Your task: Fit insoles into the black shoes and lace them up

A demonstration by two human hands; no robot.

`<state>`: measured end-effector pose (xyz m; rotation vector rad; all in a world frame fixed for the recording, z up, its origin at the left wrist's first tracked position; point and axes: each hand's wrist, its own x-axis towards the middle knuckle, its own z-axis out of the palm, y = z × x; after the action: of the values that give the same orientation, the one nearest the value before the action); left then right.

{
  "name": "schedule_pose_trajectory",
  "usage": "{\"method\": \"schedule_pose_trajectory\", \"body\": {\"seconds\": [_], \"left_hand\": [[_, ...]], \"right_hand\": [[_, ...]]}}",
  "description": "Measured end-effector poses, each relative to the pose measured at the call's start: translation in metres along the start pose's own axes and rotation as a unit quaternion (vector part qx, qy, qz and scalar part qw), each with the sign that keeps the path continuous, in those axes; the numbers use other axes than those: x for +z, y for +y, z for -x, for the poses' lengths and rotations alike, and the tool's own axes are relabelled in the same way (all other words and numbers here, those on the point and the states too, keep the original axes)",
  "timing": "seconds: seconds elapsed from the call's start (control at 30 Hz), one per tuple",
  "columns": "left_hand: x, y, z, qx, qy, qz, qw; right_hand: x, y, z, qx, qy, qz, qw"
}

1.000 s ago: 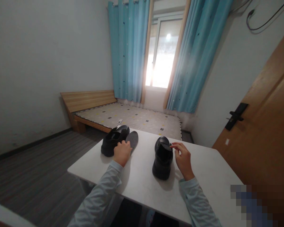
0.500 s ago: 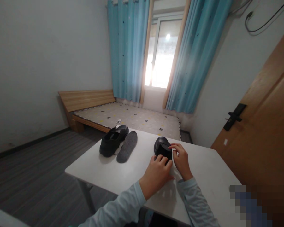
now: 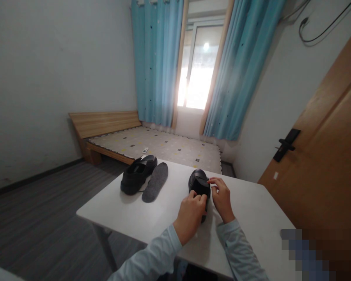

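A black shoe [image 3: 197, 176] lies on the white table with its toe pointing away from me. At the shoe's opening, my left hand [image 3: 190, 214] is closed, fingers curled over the rim and partly hiding the heel. My right hand [image 3: 222, 198] pinches the tongue or upper edge on the right side with thumb and forefinger; its other fingers are bent. To the left sits the other black shoe [image 3: 137, 177], upright. A grey insole [image 3: 155, 182] lies flat on the table just right of that shoe. The inside of the nearer shoe is too dark to make out.
The white table [image 3: 105, 212] has its front edge close to me. Behind it stands a low bed [image 3: 163, 146] with a small white object [image 3: 145, 150] on it. Blue curtains [image 3: 159, 62] frame a window, and a wooden door [image 3: 324, 136] is at the right.
My left hand has curled its fingers tighter at the shoe's opening and its thumb has drawn in, uncovering part of the heel. My right hand stays at the shoe's right side.
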<state>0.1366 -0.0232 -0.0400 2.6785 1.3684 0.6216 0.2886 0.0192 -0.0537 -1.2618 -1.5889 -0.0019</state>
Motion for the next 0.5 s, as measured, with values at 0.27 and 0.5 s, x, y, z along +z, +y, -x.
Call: {"method": "schedule_pose_trajectory", "body": {"seconds": [0.27, 0.5], "left_hand": [[-0.007, -0.009, -0.001, 0.002, 0.005, 0.021, 1.000], [-0.009, -0.014, 0.003, 0.005, 0.013, 0.032, 0.999]], "right_hand": [[0.002, 0.002, 0.001, 0.016, 0.012, 0.003, 1.000], [0.002, 0.004, 0.003, 0.029, 0.002, -0.005, 1.000]]}}
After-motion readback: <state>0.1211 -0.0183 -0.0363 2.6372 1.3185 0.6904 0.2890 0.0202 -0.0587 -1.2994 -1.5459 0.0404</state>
